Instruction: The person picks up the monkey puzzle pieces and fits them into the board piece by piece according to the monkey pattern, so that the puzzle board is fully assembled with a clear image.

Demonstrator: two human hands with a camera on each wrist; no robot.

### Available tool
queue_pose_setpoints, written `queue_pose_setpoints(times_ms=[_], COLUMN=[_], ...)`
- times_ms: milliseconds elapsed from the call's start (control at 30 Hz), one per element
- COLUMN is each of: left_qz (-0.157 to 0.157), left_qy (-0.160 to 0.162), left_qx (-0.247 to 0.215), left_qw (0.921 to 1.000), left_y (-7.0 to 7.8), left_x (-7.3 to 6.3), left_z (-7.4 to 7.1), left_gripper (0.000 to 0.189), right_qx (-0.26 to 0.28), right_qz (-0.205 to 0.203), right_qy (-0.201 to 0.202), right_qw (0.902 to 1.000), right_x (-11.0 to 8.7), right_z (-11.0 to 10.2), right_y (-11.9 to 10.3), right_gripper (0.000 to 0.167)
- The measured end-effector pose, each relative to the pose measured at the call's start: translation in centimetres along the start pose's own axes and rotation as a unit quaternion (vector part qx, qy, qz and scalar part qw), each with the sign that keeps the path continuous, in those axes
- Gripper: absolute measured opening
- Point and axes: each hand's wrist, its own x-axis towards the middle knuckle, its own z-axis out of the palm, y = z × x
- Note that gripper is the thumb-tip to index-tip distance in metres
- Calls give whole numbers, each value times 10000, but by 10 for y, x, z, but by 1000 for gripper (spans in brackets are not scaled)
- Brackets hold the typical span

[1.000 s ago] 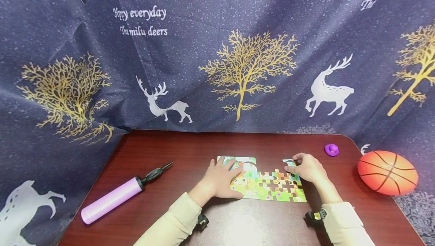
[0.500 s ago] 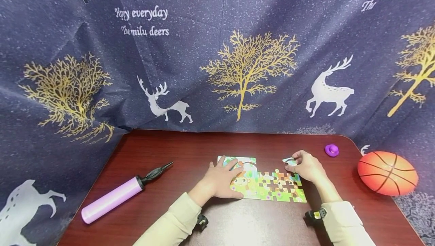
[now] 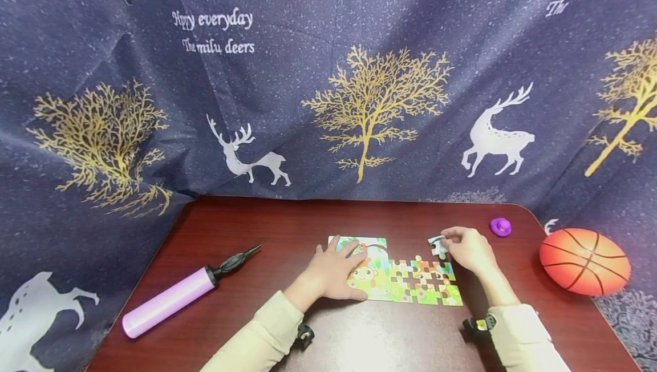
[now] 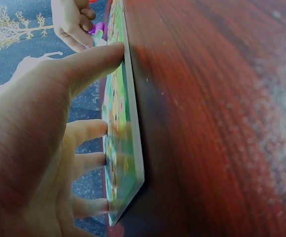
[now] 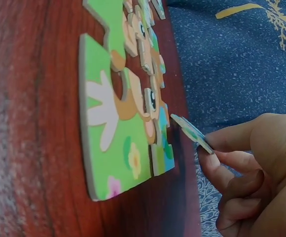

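The right hand (image 3: 471, 250) pinches a jigsaw piece (image 3: 438, 245) by its edge between thumb and fingertips, holding it tilted just beyond the far edge of the partly joined monkey puzzle (image 3: 426, 283) and apart from it. The left hand (image 3: 336, 272), fingers spread, rests on the picture board (image 3: 381, 246), which lies on the bench (image 3: 256, 218) beside the puzzle's left edge. The likeliest trouble is a crooked landing: pressed down at that slant, a tab could catch on its neighbour and push the far row out of line. Nothing braces the joined pieces, since the left hand bears on the board alone, so a sideways shove could open their seams. Sliding the board might also nudge them, and so narrow a pinch could let the piece twist or drop.
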Motion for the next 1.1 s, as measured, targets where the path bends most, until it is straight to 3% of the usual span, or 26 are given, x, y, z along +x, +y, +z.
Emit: queue_pose_setpoints(times_ms=[233,433,767,1000,1100], left_qz=[0,-16,-37,-51,-53], left_qy=[2,-15,-48,-10,-15], left_qx=[47,60,126,80,64], left_qw=[10000,10000,9999,10000,10000], left_y=[0,1,0,1,1], left_x=[0,1,1,1,1], left_z=[0,0,1,0,1], left_gripper=[97,97,97,97,98], right_qx=[351,1053,1440,2007,2003], right_qz=[54,170,19,149,91], right_qy=[180,22,-194,-548,-602], right_qw=[9992,9943,9894,9780,9778], right_x=[1,2,1,0,-1], right_z=[2,10,32,52,59], right_y=[-6,-17,-41,-63,-72], right_gripper=[28,31,28,27,26])
